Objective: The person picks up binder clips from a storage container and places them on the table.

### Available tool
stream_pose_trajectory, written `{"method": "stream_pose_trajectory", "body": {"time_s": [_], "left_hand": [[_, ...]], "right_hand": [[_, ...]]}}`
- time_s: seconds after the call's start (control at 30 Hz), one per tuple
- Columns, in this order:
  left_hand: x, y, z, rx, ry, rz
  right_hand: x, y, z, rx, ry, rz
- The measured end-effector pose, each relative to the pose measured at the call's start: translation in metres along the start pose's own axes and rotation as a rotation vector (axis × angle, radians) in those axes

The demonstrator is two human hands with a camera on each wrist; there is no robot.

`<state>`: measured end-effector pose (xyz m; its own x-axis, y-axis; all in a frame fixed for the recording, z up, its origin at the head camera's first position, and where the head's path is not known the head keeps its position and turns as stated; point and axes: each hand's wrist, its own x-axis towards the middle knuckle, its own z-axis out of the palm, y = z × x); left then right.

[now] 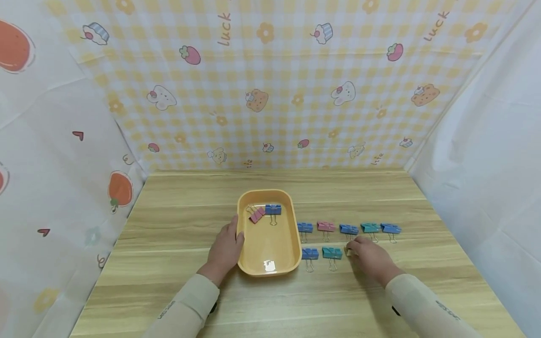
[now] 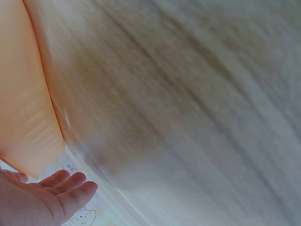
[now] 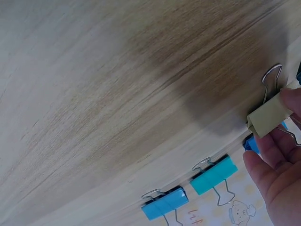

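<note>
My left hand (image 1: pixel 225 246) rests at the left side of a yellow-orange tray (image 1: pixel 242 267). In the left wrist view its fingers look fairly straight beside the tray wall (image 2: pixel 28 94). Inside the tray lie a pink binder clip (image 1: pixel 257 215) and a blue binder clip (image 1: pixel 273 209). My right hand (image 1: pixel 371 258) pinches a pale yellow binder clip (image 3: pixel 269 115) between thumb and fingers, at the right end of the near row of clips. Beside it in that row are a teal binder clip (image 1: pixel 332 253) and a blue one partly hidden by the tray rim.
Right of the tray, a far row holds a pink clip (image 1: pixel 326 226), a teal clip (image 1: pixel 370 227) and several blue clips, one at its right end (image 1: pixel 390 228). The wooden table (image 1: pixel 190 197) meets a checked cloth (image 1: pixel 279 122) behind and white cloths at both sides.
</note>
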<state>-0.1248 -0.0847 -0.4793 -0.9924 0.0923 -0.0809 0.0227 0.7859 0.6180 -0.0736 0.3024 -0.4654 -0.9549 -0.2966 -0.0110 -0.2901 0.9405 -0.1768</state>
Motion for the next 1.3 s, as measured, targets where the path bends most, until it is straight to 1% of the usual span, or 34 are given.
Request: {"method": "stream_pose_trajectory", "body": {"time_s": [0.27,0.47,0.7,0.8,0.93,1.17,1.3], "left_hand": [[-0.001,0.000,-0.001,-0.003,-0.004,0.003],[-0.002,0.001,-0.004,-0.018,-0.005,0.006],[-0.002,-0.001,-0.002,0.019,-0.002,0.010],[-0.002,-0.001,-0.002,0.014,0.000,0.016],[-0.002,0.000,-0.002,-0.004,-0.002,0.011],[-0.003,0.000,-0.002,0.003,0.004,0.024],[-0.003,0.000,-0.003,0.006,-0.006,0.022]], "right_hand": [[0.002,0.005,-0.002,0.003,-0.012,0.037],[0.003,0.002,-0.004,-0.004,-0.001,0.040],[0.007,-0.011,-0.012,-0.049,0.048,-0.014],[0.010,-0.016,-0.014,-0.055,0.070,-0.028],[0.015,-0.022,-0.016,-0.054,0.073,-0.029],[0.028,-0.032,-0.023,-0.036,0.095,-0.041],[0.037,-0.041,-0.028,-0.025,0.090,-0.043]]}}
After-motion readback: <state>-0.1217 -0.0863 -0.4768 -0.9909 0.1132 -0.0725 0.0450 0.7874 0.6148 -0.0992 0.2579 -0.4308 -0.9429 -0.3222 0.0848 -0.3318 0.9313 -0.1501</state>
